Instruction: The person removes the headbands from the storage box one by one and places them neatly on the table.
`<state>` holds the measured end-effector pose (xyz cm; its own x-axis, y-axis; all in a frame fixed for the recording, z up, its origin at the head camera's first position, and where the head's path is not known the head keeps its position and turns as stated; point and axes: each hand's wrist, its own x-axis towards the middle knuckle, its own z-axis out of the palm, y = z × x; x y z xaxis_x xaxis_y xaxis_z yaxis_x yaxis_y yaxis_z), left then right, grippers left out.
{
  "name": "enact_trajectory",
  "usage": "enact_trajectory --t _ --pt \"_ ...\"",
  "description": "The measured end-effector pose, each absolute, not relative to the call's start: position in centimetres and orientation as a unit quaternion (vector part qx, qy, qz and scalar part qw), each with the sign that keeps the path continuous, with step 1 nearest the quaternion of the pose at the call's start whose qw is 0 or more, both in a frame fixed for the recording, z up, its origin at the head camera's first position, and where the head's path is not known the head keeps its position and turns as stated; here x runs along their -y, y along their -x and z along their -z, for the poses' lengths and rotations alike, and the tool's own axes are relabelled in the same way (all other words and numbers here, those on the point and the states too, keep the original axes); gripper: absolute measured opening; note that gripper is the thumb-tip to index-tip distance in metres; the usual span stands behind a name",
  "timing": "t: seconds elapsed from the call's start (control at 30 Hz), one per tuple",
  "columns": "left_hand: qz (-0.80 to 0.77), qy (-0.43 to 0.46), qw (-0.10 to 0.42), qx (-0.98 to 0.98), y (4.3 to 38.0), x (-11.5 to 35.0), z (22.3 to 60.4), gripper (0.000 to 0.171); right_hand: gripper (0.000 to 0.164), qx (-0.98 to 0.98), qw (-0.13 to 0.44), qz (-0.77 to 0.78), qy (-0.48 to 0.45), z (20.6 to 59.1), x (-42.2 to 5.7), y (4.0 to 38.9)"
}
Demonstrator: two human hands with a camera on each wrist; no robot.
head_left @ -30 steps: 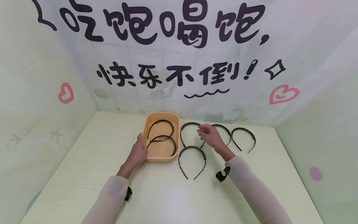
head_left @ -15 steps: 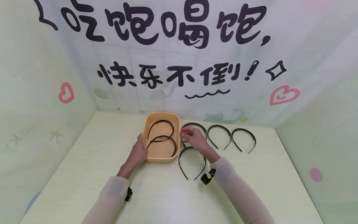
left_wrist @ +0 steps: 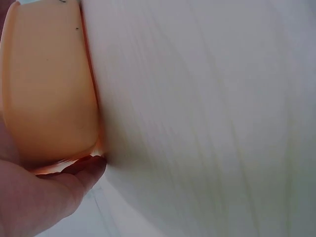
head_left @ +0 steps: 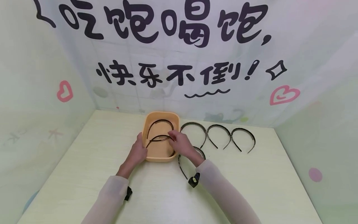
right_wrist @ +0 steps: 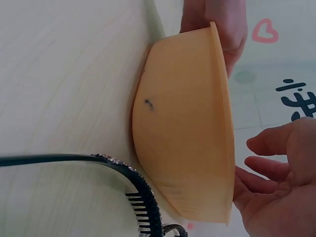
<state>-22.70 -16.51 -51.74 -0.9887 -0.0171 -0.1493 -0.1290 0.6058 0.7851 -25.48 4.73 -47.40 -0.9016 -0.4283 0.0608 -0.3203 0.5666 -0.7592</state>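
Note:
My left hand (head_left: 138,151) grips the left side of an orange plastic box (head_left: 159,159), its fingers at the outer wall and base in the left wrist view. Inside the box lie two black toothed headbands, an upper one (head_left: 162,120) and a lower one (head_left: 160,136) that overlap. My right hand (head_left: 183,144) reaches over the right rim, fingertips by the lower headband. In the right wrist view its thumb and fingers stand apart with nothing between them. Under the right wrist, a headband (head_left: 182,171) on the table is partly hidden.
A row of headbands lies right of the box: one beside it (head_left: 193,123), a middle one (head_left: 219,126) and a far right one (head_left: 244,129). Behind the pale table (head_left: 156,193) rises a printed curtain (head_left: 156,102); more curtain stands at both sides.
My right hand has moved left from above the back row of headbands to the box, its fingertips now over the box's inside. My left hand keeps its grip on the box.

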Motion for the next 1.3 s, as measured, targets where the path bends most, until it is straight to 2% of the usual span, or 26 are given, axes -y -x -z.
enact_trajectory --t 0.17,0.4,1.3 --pt "-0.440 0.041 0.063 -0.895 22.8 16.6 51.7 0.074 0.042 -0.907 0.058 0.345 0.234 47.8 -3.9 25.6" --pt "-0.442 0.046 0.066 -0.893 22.7 16.6 51.6 0.075 0.048 -0.918 0.100 0.292 0.249 47.7 -2.8 26.0" --pt "-0.444 0.046 0.052 -0.893 22.7 16.4 51.7 0.076 0.052 -0.935 0.152 0.237 0.216 47.2 -0.5 26.0"
